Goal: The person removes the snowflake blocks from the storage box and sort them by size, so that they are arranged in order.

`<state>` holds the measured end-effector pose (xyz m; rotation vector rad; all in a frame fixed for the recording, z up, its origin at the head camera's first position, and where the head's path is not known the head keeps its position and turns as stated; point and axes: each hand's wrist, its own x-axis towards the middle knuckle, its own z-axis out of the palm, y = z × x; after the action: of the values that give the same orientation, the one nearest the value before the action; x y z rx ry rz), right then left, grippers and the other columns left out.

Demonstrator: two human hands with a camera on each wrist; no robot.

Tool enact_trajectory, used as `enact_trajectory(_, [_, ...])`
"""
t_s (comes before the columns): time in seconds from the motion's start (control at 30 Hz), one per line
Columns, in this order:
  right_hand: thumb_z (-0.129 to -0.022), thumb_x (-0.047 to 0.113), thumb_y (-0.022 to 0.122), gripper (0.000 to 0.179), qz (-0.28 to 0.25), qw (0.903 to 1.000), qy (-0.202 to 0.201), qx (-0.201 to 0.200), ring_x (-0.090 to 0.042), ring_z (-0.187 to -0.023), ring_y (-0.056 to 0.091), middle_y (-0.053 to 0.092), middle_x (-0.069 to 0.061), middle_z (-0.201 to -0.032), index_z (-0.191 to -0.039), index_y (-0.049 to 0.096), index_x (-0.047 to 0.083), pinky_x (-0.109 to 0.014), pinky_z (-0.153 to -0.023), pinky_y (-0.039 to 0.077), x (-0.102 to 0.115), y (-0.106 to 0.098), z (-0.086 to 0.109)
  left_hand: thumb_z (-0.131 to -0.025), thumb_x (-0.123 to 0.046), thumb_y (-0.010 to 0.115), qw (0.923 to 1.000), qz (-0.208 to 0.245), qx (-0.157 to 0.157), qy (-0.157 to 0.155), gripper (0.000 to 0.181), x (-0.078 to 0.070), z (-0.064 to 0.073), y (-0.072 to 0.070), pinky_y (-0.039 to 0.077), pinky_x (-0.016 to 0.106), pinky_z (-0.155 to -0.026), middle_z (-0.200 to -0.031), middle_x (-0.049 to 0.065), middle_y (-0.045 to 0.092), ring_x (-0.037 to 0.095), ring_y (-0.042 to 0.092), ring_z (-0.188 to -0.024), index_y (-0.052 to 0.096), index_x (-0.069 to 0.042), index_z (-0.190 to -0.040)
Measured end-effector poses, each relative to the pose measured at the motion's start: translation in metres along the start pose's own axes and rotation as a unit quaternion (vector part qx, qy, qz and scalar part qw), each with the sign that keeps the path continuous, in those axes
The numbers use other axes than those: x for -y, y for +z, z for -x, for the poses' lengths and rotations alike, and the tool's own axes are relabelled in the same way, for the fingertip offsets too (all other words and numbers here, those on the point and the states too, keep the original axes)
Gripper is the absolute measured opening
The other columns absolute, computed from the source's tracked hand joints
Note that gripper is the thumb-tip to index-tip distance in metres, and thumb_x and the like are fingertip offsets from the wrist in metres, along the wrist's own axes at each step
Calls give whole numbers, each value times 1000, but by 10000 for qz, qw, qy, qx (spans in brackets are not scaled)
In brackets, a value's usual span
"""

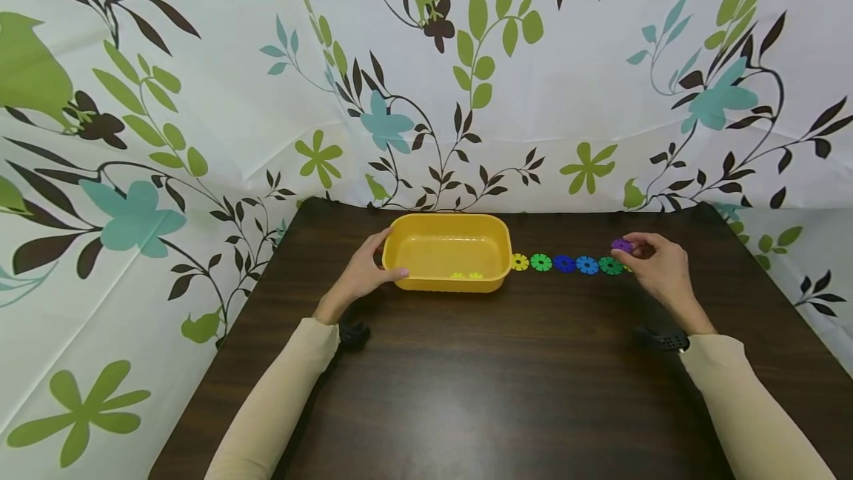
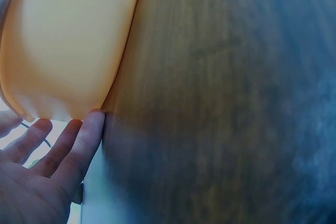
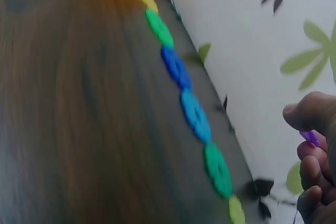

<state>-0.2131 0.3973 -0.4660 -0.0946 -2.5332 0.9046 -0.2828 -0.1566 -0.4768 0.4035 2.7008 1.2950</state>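
Observation:
Between right thumb and fingertips, my right hand point(image 1: 661, 267) pinches a purple notched disc point(image 1: 622, 244), held just above the right end of a row of discs. From left to right the row has a yellow disc point(image 1: 520, 262), a green disc point(image 1: 541, 262), a dark blue disc point(image 1: 564, 264), a light blue disc point(image 1: 587, 265), a darker green disc point(image 1: 610, 265) and a yellow-green disc point(image 3: 237, 211), partly hidden by the hand in the head view. My left hand point(image 1: 362, 270) holds the left end of a yellow tub point(image 1: 445, 285), thumb over its rim, fingers against its outside.
Two small yellow-green shapes point(image 1: 466, 275) show inside the tub near its front wall. The dark wooden table point(image 1: 426, 376) meets a leaf-patterned cloth point(image 1: 266, 110) at the back and left. Dark bands circle both wrists.

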Motion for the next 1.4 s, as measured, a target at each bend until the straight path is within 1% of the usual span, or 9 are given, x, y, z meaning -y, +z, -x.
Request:
enact_trajectory(0.17, [-97,23,84,37,235,9996,172,42,13,-77,42,75,-27,-103,-120,76,-5,-12,-69,36,-22,-8,0,-87,-50,90,10000,-29,-20,60,108,0,0,-1,48,54,-112,-172,15,40,36,50,-135,31,-21,-173])
enact_trajectory(0.27, [-100,24,81,39,380,9987,279,192,-3,-83,51,73,-28,-105,-123,74,-6,-19,-71,36,-35,-11,1,-87,-48,90,9999,-35,-37,128,108,0,-1,0,48,51,-110,-170,15,42,36,50,-133,32,-20,-173])
enact_trajectory(0.4, [-102,25,78,40,600,9968,366,392,-28,-87,55,72,-30,-105,-126,73,-8,-24,-70,35,-50,-16,1,-87,-47,90,9998,-42,-27,171,108,1,-1,0,48,50,-108,-169,16,43,36,51,-132,32,-20,-173])
enact_trajectory(0.5, [-103,24,76,40,730,9952,370,530,-30,-87,57,73,-31,-106,-127,72,-8,-25,-69,37,-58,-18,1,-87,-47,90,9999,-40,-18,154,108,1,-1,0,48,51,-109,-169,16,42,35,51,-133,32,-20,-173])
enact_trajectory(0.73, [-104,22,75,40,787,9929,430,776,-39,-92,62,72,-35,-109,-130,70,-9,-38,-74,41,-67,-20,-1,-88,-49,89,9999,-58,0,82,107,1,-2,0,48,53,-110,-169,16,42,36,50,-133,31,-20,-173])
enact_trajectory(0.93, [-103,20,75,39,803,9910,504,948,-45,-97,64,71,-38,-113,-128,70,-10,-38,-74,43,-69,-22,-3,-88,-50,89,10000,-39,26,66,108,2,-2,0,49,57,-114,-172,16,39,36,49,-135,31,-20,-173])
enact_trajectory(1.03, [-104,20,74,41,822,9887,649,1073,-46,-97,63,68,-39,-115,-129,68,-11,-38,-73,43,-69,-22,-4,-87,-49,90,9999,-2,32,105,108,2,-2,0,48,59,-115,-173,16,38,37,49,-137,31,-21,-173])
enact_trajectory(1.27, [-105,21,72,45,702,9837,1007,1314,-44,-97,62,66,-40,-117,-133,65,-14,-29,-67,44,-66,-24,-8,-87,-47,91,9996,-59,-24,263,108,3,-2,1,50,51,-107,-169,16,43,36,52,-134,32,-19,-173])
enact_trajectory(1.4, [-106,24,70,50,619,9844,1076,1244,-48,-104,62,65,-40,-125,-137,62,-14,-34,-71,46,-65,-24,-7,-87,-46,90,9995,-73,-38,301,107,3,-2,1,50,47,-104,-167,16,44,35,53,-132,32,-18,-173])
